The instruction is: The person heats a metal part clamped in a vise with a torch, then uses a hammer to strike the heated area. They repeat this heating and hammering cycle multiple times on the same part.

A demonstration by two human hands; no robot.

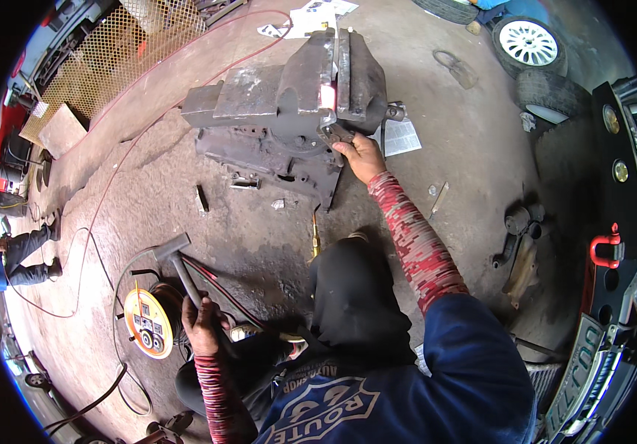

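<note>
My left hand (201, 325) is wrapped round the handle of a hammer (172, 249), its head raised at the far end, left of my knees. My right hand (363, 157) reaches forward and grips a dark metal tool (337, 134), its exact kind hard to make out. That tool is against the lower end of a metal strip (329, 98), which glows pinkish red. The strip stands in the jaws of a large, worn bench vise (300, 85). Below the vise body is a dark metal base (266, 157).
A brass torch (315, 235) stands by my knee. An orange-faced cable reel (148, 323) with hoses sits at left; a red hose (104, 192) crosses the floor. Wheels (529, 42) lie at far right, near a vehicle bumper (596, 296). Another person's legs (33, 255) show at left.
</note>
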